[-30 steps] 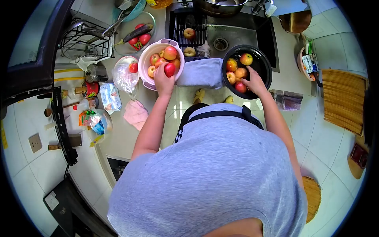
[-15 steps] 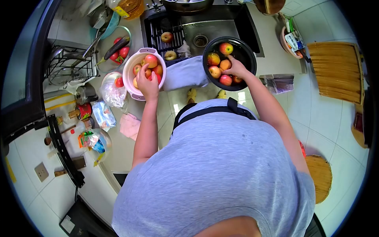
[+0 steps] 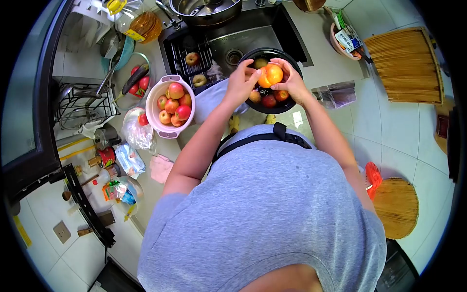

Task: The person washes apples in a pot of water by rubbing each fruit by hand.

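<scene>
Both hands are over the black basin (image 3: 297, 65) at the sink's front edge. My right hand (image 3: 290, 82) grips an orange-yellow fruit (image 3: 270, 76) from the right, fingers curved round it. At the fruit's left side is my left hand (image 3: 242, 83), its fingertips touching or very near it. Several fruits, among them a red one (image 3: 268, 100), lie in the basin below. To the left stands a pink colander (image 3: 152, 110) filled with red and yellow apples (image 3: 171, 105). A grey-blue cloth (image 3: 210, 101) hangs between the two containers.
Two fruits sit on the rack (image 3: 177, 56) in the sink (image 3: 255, 41). A metal pot (image 3: 209, 17) stands behind. On the left are a glass bowl of tomatoes and an eggplant (image 3: 139, 79), a plastic bag (image 3: 136, 130) and a pink cloth (image 3: 160, 168).
My left hand has left the pink colander and moved right, over the black basin. My right hand has lifted the orange-yellow fruit out of the basin. The view has shifted.
</scene>
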A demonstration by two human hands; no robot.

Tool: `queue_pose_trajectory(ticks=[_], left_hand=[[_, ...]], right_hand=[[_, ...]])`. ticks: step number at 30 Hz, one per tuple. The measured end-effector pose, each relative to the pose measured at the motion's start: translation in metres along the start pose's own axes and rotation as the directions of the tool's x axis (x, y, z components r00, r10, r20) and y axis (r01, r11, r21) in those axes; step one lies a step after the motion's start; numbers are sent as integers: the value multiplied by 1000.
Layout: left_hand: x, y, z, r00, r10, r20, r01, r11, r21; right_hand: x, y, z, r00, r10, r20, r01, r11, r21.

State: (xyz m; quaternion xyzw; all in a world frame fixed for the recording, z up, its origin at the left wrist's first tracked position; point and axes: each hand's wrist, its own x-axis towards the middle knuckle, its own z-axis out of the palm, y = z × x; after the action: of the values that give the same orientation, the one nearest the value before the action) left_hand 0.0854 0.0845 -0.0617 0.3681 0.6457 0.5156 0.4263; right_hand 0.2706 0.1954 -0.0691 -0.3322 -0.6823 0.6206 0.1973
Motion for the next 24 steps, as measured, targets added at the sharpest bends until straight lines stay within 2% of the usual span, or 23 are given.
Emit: queue_pose_trajectory(ticks=[1, 2, 4, 6, 8, 10, 12, 13, 14, 15, 16, 18, 21, 24], left_hand=[[4, 4, 6, 981, -174, 84, 177, 984, -28], [8, 8, 8, 981, -171, 95, 174, 985, -20], [15, 15, 12, 915, -368, 163, 398, 888, -231], [13, 14, 16, 894, -378, 240, 428, 879, -209], [11, 12, 22, 844, -305, 442, 514, 695, -503], [11, 8, 32, 857, -309, 413, 496, 712, -497], [6, -1, 45, 991, -77, 107, 107, 945, -310], [6, -5, 48, 998, -25, 53, 39, 961, -275], [7, -8, 49, 998, -25, 64, 41, 961, -272], [8, -7, 48, 999, 2, 34, 7, 966, -258], [8, -7, 49, 1000, 31, 3, -29, 969, -245], [3, -5, 53, 1000, 6, 1, -5, 956, -292], [1, -6, 62, 973, 134, -186, -128, 991, 41], [-3, -16, 69, 947, 223, -233, -205, 974, 97]], right_hand=[[-3, -6, 4, 1000, -15, 13, 12, 981, 195], [-5, -8, 5, 999, -34, 22, 23, 923, 384], [-9, -12, 5, 999, -46, 27, 32, 927, 373], [-17, -19, 8, 1000, -11, 17, -1, 806, 592], [-20, -22, 9, 1000, -20, 14, 7, 777, 629], [-18, -18, 7, 996, -72, 55, 26, 812, 584], [-17, -11, 10, 996, -80, 44, 39, 811, 584], [-14, -7, 13, 995, -94, -16, 93, 919, 383], [-12, -4, 16, 990, -119, -71, 129, 979, 158], [-15, -5, 23, 978, -161, -132, 183, 967, 176], [-14, -1, 30, 955, -213, -206, 229, 972, 56], [-15, 1, 37, 905, -317, -283, 284, 947, -154], [-11, 0, 41, 904, -269, -332, 238, 962, -130], [-6, -5, 39, 915, -194, -354, 163, 980, -117]])
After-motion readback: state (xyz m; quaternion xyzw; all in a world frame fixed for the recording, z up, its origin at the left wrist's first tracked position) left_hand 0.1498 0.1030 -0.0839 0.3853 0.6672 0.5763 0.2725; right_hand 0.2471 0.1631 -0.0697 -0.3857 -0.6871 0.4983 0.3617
